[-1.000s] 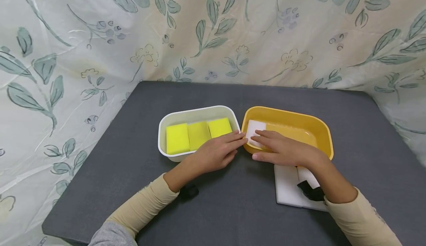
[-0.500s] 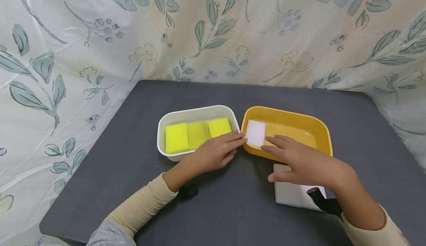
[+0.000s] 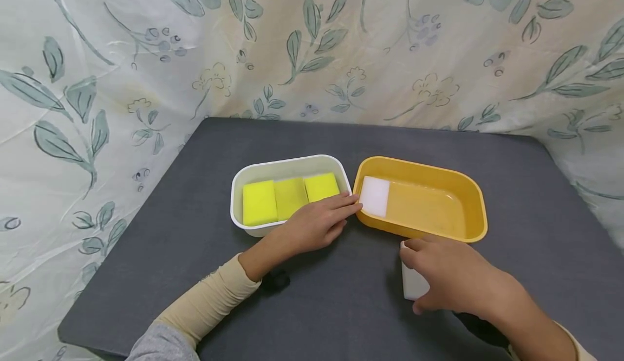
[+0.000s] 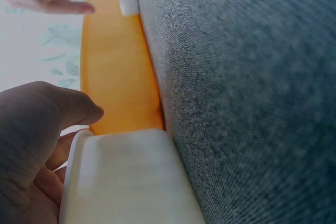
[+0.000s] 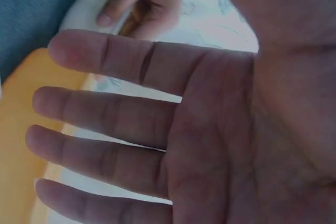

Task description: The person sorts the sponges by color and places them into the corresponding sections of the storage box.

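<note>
My left hand (image 3: 319, 223) lies across the right end of a white tray (image 3: 312, 158), its straight fingers touching the rims where this tray meets a yellow-orange tray (image 3: 480, 209). In the left wrist view the thumb extends beside the white tray's rim. Three yellow sponges (image 3: 259, 202) fill the white tray in a row. One white sponge block (image 3: 374, 195) sits at the left end of the yellow-orange tray. My right hand (image 3: 453, 274) is over more white sponge blocks (image 3: 413, 282) on the table, thumb and fingers spread apart. It hides most of them; its palm looks bare in the right wrist view.
Both trays stand side by side on a dark grey table (image 3: 312, 307). Behind and left of it hangs a leaf-patterned curtain (image 3: 312, 46). A small dark object (image 3: 275, 282) shows beneath my left wrist.
My right hand has moved from above the white sponge block in the yellow-orange tray down and toward me, over the blocks on the table. The left hand has stayed in place.
</note>
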Motion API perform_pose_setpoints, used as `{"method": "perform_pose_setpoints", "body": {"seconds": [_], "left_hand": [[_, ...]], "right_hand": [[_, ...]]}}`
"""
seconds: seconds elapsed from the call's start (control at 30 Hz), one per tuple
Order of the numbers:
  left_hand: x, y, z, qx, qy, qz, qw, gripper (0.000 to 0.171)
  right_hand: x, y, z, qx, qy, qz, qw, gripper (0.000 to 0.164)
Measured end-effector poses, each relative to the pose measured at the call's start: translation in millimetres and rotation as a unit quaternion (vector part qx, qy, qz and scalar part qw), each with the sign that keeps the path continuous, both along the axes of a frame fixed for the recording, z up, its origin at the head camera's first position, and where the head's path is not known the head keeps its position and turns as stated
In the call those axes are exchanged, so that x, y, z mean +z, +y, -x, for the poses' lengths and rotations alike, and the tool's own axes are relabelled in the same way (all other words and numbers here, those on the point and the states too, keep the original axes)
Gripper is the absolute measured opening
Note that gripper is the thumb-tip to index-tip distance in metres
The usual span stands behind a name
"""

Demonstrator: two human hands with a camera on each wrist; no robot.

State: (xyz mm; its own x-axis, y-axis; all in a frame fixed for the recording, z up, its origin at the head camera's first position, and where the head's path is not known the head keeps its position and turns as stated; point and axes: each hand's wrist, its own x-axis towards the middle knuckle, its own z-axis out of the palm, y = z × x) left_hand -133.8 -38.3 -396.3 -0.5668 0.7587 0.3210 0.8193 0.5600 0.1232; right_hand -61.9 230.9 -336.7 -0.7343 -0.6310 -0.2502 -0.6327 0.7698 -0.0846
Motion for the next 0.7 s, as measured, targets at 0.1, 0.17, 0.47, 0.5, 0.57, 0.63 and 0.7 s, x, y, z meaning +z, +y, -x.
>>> {"method": "perform_pose_setpoints", "body": {"seconds": [0.1,0.17,0.47,0.5,0.57,0.63,0.7], "left_hand": [[-0.7,-0.3,-0.2,0.002,-0.001,0.001,1.0000,0.052],[-1.1,0.0,-0.3,0.003,-0.004,0.000,1.0000,0.053],[-0.4,-0.3,0.4,-0.002,-0.008,0.001,1.0000,0.054],[-0.2,-0.4,0.5,-0.001,-0.010,0.001,0.9999,0.054],[0.5,-0.9,0.5,0.000,-0.012,0.003,0.9999,0.055],[1.1,-1.4,0.5,0.000,-0.014,0.004,0.9999,0.055],[1.3,-2.0,0.8,0.001,-0.013,0.005,0.9999,0.054]], "right_hand": [[-5.2,-2.4,0.9,-0.005,-0.001,-0.021,1.000,0.073],[-8.2,-4.1,1.8,-0.013,-0.003,-0.035,0.999,0.076],[-17.4,-8.6,6.5,-0.044,0.001,-0.078,0.996,0.088],[-18.3,-8.8,7.0,-0.045,0.002,-0.079,0.996,0.087],[-20.0,-9.2,8.8,-0.045,0.002,-0.076,0.996,0.085],[-21.6,-9.6,10.5,-0.041,0.004,-0.071,0.997,0.081],[-23.3,-10.1,12.5,-0.036,0.004,-0.065,0.997,0.079]]}}
